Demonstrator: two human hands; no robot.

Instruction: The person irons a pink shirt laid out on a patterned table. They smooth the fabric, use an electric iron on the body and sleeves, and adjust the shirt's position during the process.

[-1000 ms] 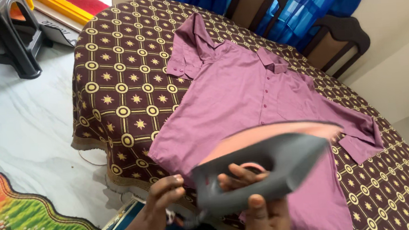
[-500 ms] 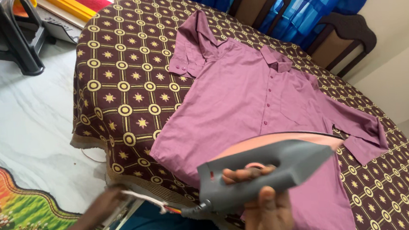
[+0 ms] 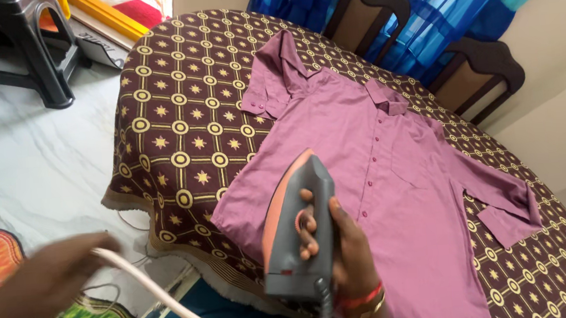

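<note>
My right hand [image 3: 345, 244] grips the grey, wedge-shaped iron [image 3: 298, 228] over the smooth mauve shirt [image 3: 390, 171], spread flat on the patterned tabletop [image 3: 181, 119]. My blurred left hand [image 3: 58, 268] closes around its pale, rubbery cord [image 3: 167, 300].

The right hand [image 3: 342, 244] now turns the grey iron [image 3: 298, 234] nose-forward over the purple shirt [image 3: 390, 171], while the left hand [image 3: 52, 271] has swung out, holding the white cord [image 3: 167, 300].
</note>
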